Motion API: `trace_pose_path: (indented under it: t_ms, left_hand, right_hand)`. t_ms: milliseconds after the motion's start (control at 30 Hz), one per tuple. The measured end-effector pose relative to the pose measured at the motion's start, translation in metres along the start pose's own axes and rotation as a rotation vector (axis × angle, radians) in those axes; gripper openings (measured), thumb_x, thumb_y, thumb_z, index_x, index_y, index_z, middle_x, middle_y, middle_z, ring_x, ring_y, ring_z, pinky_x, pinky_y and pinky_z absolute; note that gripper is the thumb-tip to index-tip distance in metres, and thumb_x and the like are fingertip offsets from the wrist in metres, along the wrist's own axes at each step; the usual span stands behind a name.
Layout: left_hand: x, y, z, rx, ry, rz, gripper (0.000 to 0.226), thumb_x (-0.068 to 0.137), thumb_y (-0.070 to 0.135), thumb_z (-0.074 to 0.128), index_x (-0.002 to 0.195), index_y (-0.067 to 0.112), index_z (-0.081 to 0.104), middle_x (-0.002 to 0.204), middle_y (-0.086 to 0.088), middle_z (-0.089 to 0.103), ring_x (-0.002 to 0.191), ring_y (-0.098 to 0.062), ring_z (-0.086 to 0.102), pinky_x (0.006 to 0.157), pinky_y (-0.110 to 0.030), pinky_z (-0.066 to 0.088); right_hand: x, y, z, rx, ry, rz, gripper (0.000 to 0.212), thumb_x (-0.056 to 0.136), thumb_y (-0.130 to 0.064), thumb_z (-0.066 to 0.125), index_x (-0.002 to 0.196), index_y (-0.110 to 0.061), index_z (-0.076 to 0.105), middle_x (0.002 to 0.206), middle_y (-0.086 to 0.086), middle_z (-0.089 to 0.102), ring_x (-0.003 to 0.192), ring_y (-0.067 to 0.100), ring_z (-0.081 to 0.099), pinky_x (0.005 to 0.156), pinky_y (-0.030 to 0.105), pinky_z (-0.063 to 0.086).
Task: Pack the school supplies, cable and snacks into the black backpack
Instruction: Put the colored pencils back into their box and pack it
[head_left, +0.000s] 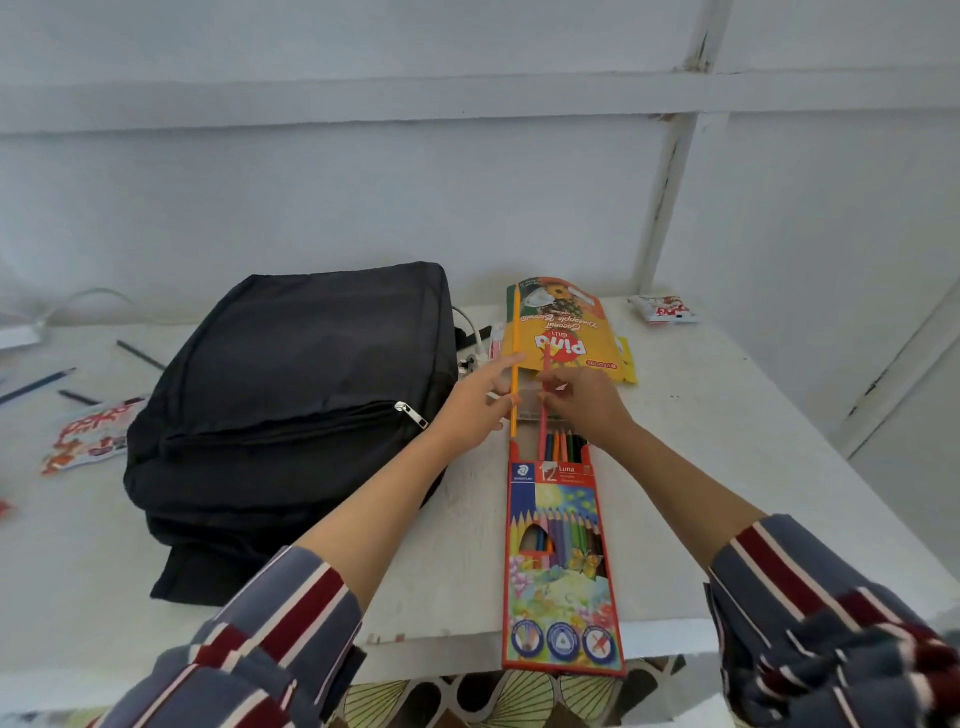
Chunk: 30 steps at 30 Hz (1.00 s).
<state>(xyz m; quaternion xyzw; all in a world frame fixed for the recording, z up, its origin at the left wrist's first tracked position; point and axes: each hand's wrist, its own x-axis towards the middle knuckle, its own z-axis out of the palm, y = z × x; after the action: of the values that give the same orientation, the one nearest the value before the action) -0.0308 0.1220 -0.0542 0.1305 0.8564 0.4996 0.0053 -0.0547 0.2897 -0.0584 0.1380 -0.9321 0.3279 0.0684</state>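
pencil box (562, 561): flat on the surface (701, 467), right of centre. its long axis runs away from me, the open end is far, and the near end overhangs the edge. coloured pencils stick out of the open end.
yellow pencil (515, 358): long axis almost in line with the box. the far end lies over the biscuit pack and the near end is by the box's left flap.
pink pencil (543, 421): same heading, with its near end at the box mouth.
left hand (475, 402): i read the fingers as pinching the yellow pencil mid-shaft, forefinger stretched out.
right hand (584, 402): fingers curled, pinching the pink pencil.
black backpack (291, 395): flat, just left of the box, zip closed as far as i can see.
biscuit pack (571, 332): orange, just beyond the hands.
white cable (466, 319): between backpack and biscuit pack, partly hidden.
small snack packet (662, 309): far right corner.
red-and-white packet (93, 431): left of the backpack.
loose pencils (36, 385): far left, well apart from the box.
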Motion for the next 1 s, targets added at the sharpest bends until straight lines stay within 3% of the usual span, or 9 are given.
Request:
trace_pose_path:
  t_ms: [200, 300, 400, 500, 667, 833, 1000]
  left_hand:
    - [0.002, 0.001, 0.005, 0.037, -0.023, -0.012, 0.053, 0.093, 0.007, 0.052, 0.140, 0.027, 0.038, 0.082, -0.003, 0.056, 0.072, -0.008, 0.053, 0.065, -0.022, 0.052]
    - [0.003, -0.001, 0.007, 0.063, -0.024, -0.022, 0.053, 0.092, 0.008, 0.053, 0.140, 0.025, 0.038, 0.081, -0.003, 0.060, 0.073, -0.011, 0.055, 0.068, -0.026, 0.050]
    - [0.004, -0.002, 0.007, 0.083, -0.044, -0.037, 0.054, 0.091, 0.008, 0.054, 0.140, 0.023, 0.038, 0.084, -0.009, 0.064, 0.076, -0.011, 0.056, 0.066, -0.018, 0.045]
    - [0.004, -0.003, 0.008, 0.095, -0.039, -0.048, 0.054, 0.091, 0.009, 0.055, 0.141, 0.022, 0.037, 0.091, -0.015, 0.066, 0.082, -0.016, 0.059, 0.070, -0.018, 0.044]
    - [0.004, -0.003, 0.011, 0.101, -0.033, -0.041, 0.054, 0.091, 0.008, 0.055, 0.140, 0.023, 0.038, 0.093, -0.018, 0.066, 0.088, -0.021, 0.061, 0.073, -0.014, 0.042]
    - [0.004, -0.001, 0.010, 0.102, -0.032, -0.061, 0.054, 0.091, 0.008, 0.055, 0.140, 0.023, 0.038, 0.090, -0.009, 0.066, 0.089, -0.018, 0.061, 0.071, -0.011, 0.042]
    - [0.004, -0.001, 0.012, 0.120, -0.042, -0.074, 0.054, 0.090, 0.009, 0.057, 0.140, 0.022, 0.039, 0.088, -0.009, 0.066, 0.085, -0.016, 0.060, 0.070, -0.012, 0.043]
  right_hand:
    - [-0.005, 0.011, -0.002, -0.050, -0.211, -0.018, 0.049, 0.081, -0.026, 0.069, 0.127, -0.015, 0.057, 0.125, 0.005, 0.060, 0.114, 0.023, 0.055, 0.092, 0.036, 0.045]
    - [-0.005, 0.011, -0.004, -0.160, -0.333, 0.006, 0.067, 0.081, -0.037, 0.068, 0.139, -0.017, 0.042, 0.144, 0.001, 0.041, 0.133, 0.026, 0.036, 0.105, 0.047, 0.035]
    - [-0.007, 0.009, -0.009, -0.294, -0.437, 0.020, 0.062, 0.080, -0.040, 0.067, 0.137, -0.028, 0.045, 0.153, -0.004, 0.026, 0.138, 0.029, 0.020, 0.108, 0.049, 0.025]
    - [-0.010, 0.006, -0.011, -0.288, -0.344, -0.001, 0.053, 0.079, -0.044, 0.066, 0.129, -0.032, 0.052, 0.152, -0.003, 0.028, 0.138, 0.025, 0.021, 0.108, 0.048, 0.021]
    - [-0.019, 0.008, -0.006, -0.364, -0.385, -0.011, 0.061, 0.086, -0.056, 0.053, 0.141, -0.035, 0.035, 0.155, -0.004, 0.018, 0.141, 0.023, 0.017, 0.111, 0.049, 0.012]
    - [-0.021, 0.011, -0.009, -0.246, -0.280, -0.045, 0.038, 0.088, -0.051, 0.053, 0.121, -0.033, 0.061, 0.149, -0.004, 0.033, 0.137, 0.021, 0.024, 0.109, 0.047, 0.013]
    - [-0.021, 0.015, -0.008, -0.275, -0.324, -0.049, 0.047, 0.085, -0.051, 0.057, 0.128, -0.034, 0.054, 0.150, -0.002, 0.031, 0.138, 0.019, 0.023, 0.109, 0.046, 0.013]
